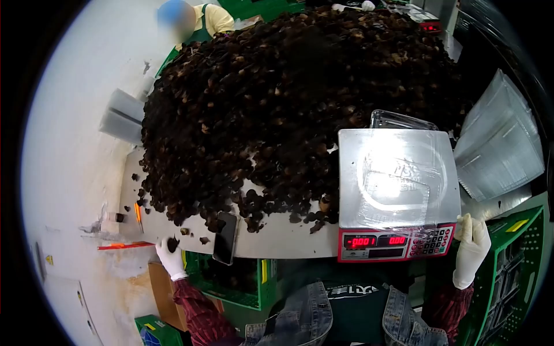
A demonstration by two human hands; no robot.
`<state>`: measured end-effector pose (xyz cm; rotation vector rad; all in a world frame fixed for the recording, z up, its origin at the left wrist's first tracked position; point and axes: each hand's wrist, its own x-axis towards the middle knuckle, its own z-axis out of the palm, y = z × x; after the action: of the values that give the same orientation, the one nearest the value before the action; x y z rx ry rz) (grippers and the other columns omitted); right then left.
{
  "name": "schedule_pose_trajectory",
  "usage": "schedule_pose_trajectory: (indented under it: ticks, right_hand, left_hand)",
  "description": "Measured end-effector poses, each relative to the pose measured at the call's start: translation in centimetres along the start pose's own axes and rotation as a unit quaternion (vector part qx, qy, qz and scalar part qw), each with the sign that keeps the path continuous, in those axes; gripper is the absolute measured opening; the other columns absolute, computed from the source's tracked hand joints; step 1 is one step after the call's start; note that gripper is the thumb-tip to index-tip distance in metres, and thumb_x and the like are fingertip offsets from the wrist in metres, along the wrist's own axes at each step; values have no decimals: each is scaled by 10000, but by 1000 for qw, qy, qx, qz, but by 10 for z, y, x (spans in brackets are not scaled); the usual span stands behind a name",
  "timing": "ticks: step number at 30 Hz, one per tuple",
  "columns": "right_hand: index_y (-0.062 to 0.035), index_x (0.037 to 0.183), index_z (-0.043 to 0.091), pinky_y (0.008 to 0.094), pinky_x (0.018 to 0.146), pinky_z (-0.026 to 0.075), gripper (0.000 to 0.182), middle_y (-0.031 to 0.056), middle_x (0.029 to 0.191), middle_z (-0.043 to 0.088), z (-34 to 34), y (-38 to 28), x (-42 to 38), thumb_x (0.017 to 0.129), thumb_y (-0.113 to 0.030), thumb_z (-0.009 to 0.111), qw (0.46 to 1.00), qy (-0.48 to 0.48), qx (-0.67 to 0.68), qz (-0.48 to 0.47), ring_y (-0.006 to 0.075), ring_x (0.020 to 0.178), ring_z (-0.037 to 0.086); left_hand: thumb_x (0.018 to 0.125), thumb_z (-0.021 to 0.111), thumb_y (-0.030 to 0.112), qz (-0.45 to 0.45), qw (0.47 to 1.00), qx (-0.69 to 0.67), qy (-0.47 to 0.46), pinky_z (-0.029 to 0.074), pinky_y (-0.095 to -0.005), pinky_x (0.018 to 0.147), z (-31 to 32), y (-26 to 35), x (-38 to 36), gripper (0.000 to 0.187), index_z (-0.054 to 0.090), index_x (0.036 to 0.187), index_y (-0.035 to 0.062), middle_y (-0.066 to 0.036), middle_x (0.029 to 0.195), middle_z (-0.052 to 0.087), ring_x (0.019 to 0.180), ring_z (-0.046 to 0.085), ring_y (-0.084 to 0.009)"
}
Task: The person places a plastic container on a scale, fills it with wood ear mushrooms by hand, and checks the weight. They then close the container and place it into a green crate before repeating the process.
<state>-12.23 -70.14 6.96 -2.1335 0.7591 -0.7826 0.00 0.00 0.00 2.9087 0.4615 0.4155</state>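
Note:
A huge heap of dark brown, mushroom-like pieces (277,98) covers most of the pale table (271,242). My left hand (170,258), in a white glove, is at the table's front left edge, its fingers closed round a dark piece (172,244). My right hand (472,245), also in a white glove, is beside the right front corner of the red weighing scale (398,179); its fingers are bent together, and what they hold, if anything, cannot be made out. The scale's metal plate bears no load, and its red display shows -0.001 and 0.00.
A phone (225,238) lies at the table's front edge. Stacked clear plastic trays (502,144) stand right of the scale. Green crates (231,294) are below the edge and at the right (516,277). An orange cutter (138,216) lies left. A person in a blue cap (216,20) is at the far left.

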Motion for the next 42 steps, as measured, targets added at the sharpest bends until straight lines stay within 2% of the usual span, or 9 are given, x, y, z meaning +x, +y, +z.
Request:
schedule_pose_trajectory:
  ticks: [3, 7, 9, 14, 21, 26, 29, 34, 42]
  right_hand:
    - [-52, 778, 657, 290, 473, 382, 82, 30, 635, 585, 5, -45, -1, 696, -55, 663, 960, -159, -3, -229, 151, 508, 503]
    - [-190, 987, 579, 415, 352, 396, 249, 65, 538, 532, 4, -129, 1, 848, -390, 529, 582, -671, -36, -457, 269, 459, 569]
    - [-119, 1271, 498, 301, 452, 431, 578, 8, 608, 572, 11, -145, -22, 835, -490, 576, 565, -639, 170, -494, 189, 575, 609]
    - [-110, 773, 548, 360, 542, 440, 212, 58, 730, 530, 13, -153, -42, 718, -293, 640, 517, -586, 390, -487, 251, 642, 534]
    - [-81, 741, 587, 357, 595, 451, 154, 95, 693, 546, -1, -150, -33, 794, -224, 611, 521, -597, 360, -492, 255, 645, 551]
    - [-156, 801, 658, 349, 311, 292, 219, 34, 429, 447, -7, -122, 4, 767, -367, 610, 720, -590, 15, -364, 219, 358, 480]
    - [7, 1073, 649, 293, 497, 429, 357, 82, 642, 574, 2, -64, -12, 722, -55, 668, 976, -183, 42, -111, 165, 504, 530]
    - [37, 1228, 555, 289, 529, 417, 433, 97, 655, 512, 29, -2, 8, 861, -159, 676, 992, -57, -109, 27, 153, 541, 475]
    - [39, 1224, 543, 261, 450, 400, 428, 48, 583, 500, 52, -8, 2, 892, -206, 656, 976, -174, -17, 131, 101, 458, 484]
  left_hand:
    - [652, 758, 106, -61, 976, 180, -103, 379, -456, 1020, -11, 3, -28, 747, 508, 1342, 243, -282, 1367, 396, 1222, 419, -440]
    - [702, 742, 82, 113, 992, -42, -48, 357, -424, 1038, 7, 107, -11, 652, 529, 1315, 144, -219, 1392, 410, 1253, 415, -373]
    - [731, 701, 36, 257, 956, -142, -22, 378, -389, 1019, 22, 208, -8, 504, 601, 1222, 90, -170, 1342, 481, 1226, 461, -327]
    - [706, 751, 136, 517, 809, -263, -98, 435, -385, 960, 88, 393, 4, 531, 601, 1215, 126, -178, 1255, 548, 1169, 515, -345]
    - [690, 681, 22, 510, 811, -272, -91, 487, -365, 817, 137, 412, 2, 179, 627, 858, 51, -92, 1031, 607, 962, 575, -297]
    - [730, 654, -20, 368, 861, -346, -67, 481, -336, 856, 99, 352, -3, 182, 632, 896, 52, -88, 1084, 610, 1008, 585, -282]
    - [739, 674, 31, 323, 903, -280, -37, 421, -373, 946, 93, 332, 11, 338, 650, 1066, 112, -86, 1151, 587, 1118, 519, -281]
    - [680, 788, 384, 321, 921, -113, -191, 308, -526, 1066, 106, 338, 19, 734, 501, 1350, 303, -179, 1516, 244, 1339, 246, -491]
    - [723, 731, 132, 377, 907, -187, 16, 478, -357, 815, 141, 317, 5, 290, 682, 1009, 148, -91, 1079, 582, 978, 529, -302]
